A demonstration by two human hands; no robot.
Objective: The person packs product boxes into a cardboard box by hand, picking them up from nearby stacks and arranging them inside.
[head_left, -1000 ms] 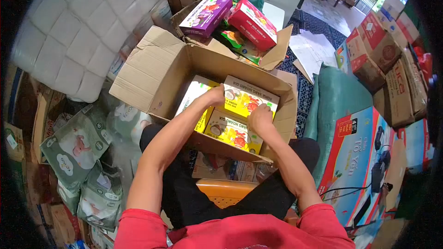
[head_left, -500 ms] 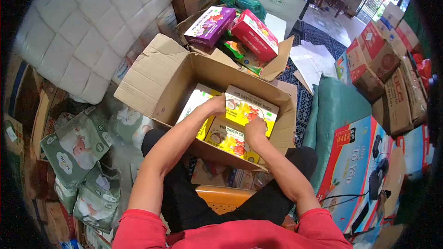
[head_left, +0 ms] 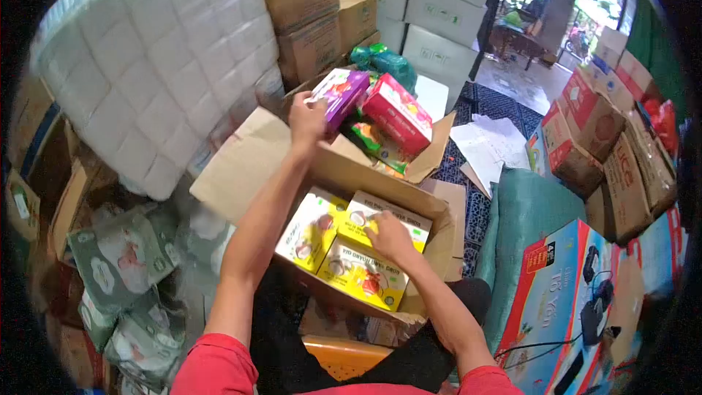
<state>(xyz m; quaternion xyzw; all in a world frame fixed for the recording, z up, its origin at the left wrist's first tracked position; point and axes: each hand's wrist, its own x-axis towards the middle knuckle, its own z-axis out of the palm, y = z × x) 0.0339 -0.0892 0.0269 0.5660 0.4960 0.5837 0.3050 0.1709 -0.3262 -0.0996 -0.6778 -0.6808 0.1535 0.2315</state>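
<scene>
My left hand [head_left: 307, 118] is at the near left end of a purple box [head_left: 349, 99], its fingers closed over the edge; motion blurs it a little. That box lies in an open carton behind, beside a red box [head_left: 398, 115]. On my lap stands an open cardboard carton [head_left: 256, 164] with three yellow-and-white boxes in it. My right hand [head_left: 391, 238] rests its extended fingers on the far yellow box [head_left: 358, 223]. Another yellow box [head_left: 363, 278] lies nearest me, and a third yellow box [head_left: 311, 230] is at the left.
White wrapped packs [head_left: 161, 66] are stacked at left above green diaper packs [head_left: 128, 260]. Brown cartons [head_left: 300, 0] and white cartons [head_left: 446, 14] stand behind. Papers [head_left: 493, 143] lie on the floor. A green sack [head_left: 534, 208] and a blue-and-red carton [head_left: 545, 285] are at right.
My left hand has left the yellow boxes and reached forward to the purple box. My right hand stays over the far yellow box. The view has tilted up.
</scene>
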